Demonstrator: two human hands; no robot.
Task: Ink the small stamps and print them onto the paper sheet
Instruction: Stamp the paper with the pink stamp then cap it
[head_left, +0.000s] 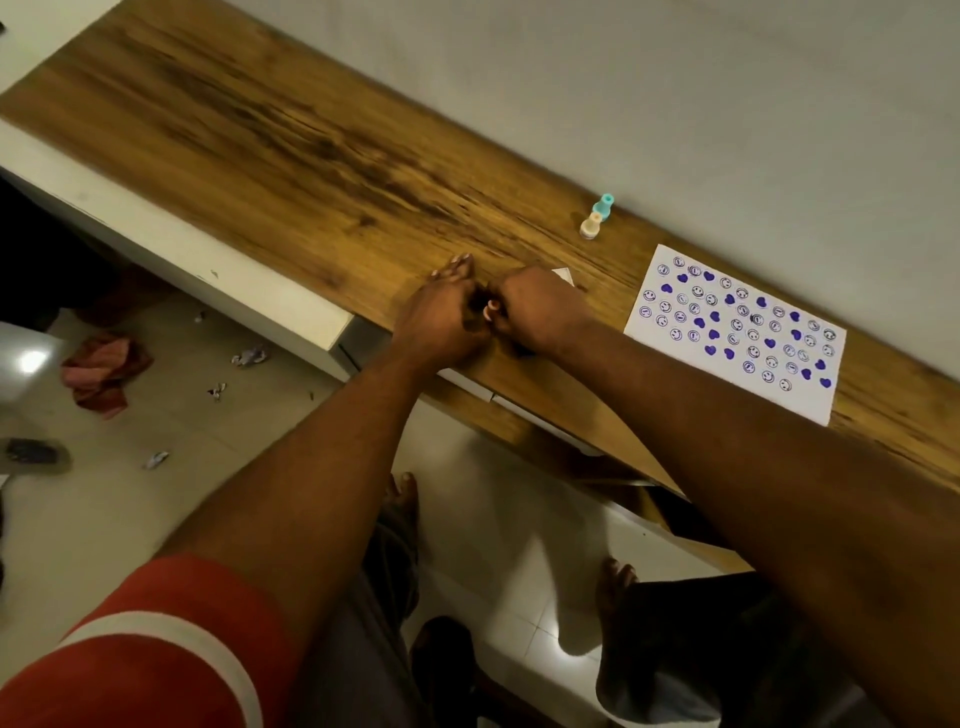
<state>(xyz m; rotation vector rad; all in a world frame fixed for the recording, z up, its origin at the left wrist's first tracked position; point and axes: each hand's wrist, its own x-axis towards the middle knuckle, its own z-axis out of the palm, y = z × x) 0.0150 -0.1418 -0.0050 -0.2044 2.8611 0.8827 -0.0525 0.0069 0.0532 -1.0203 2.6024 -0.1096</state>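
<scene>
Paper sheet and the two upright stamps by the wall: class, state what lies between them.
Head view: only bare wooden tabletop separates the paper sheet from the teal stamp and beige stamp.

Whatever's between the left hand (441, 319) and right hand (532, 312) is mostly hidden, just a pale bit (490, 312) peeking out, can't tell what it is or who's gripping it. White corner (563, 275) behind the right hand, rest covered. Forearm (727, 441) hides the near edge of the paper (727, 332). Stamps (597, 215) by the wall (675, 104) too small to read. Floor scraps (249, 357) are a blur.
</scene>
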